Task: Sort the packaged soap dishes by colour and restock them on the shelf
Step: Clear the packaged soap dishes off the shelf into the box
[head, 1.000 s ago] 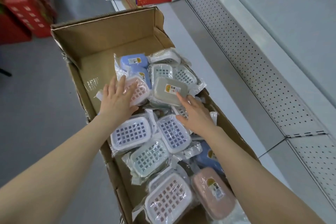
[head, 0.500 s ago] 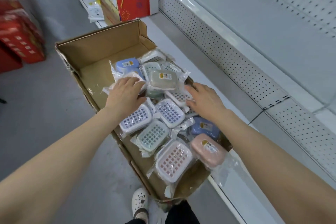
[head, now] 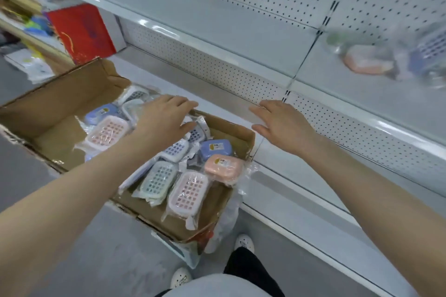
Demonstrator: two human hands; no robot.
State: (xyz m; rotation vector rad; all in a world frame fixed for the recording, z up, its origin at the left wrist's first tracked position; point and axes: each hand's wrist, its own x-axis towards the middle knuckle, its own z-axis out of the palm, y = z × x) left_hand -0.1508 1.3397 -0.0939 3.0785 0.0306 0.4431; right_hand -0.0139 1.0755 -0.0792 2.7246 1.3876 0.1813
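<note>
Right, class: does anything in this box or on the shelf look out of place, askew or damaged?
Yes. The packaged soap dishes lie jumbled in the cardboard box, colours mixed, many tilted and overlapping. The box's left rim looks ragged. On the shelf, a blurred pile seems to mix pink and blue.

The wrapped plastic soap dishes (head: pixel 223 167) are pink, blue and pale green, some grid-patterned. The cardboard box (head: pixel 60 106) is brown.

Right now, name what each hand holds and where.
Nothing held. The left hand spreads flat over the plastic-wrapped soap dishes in the brown cardboard box; the right hand hangs open beside it.
</note>
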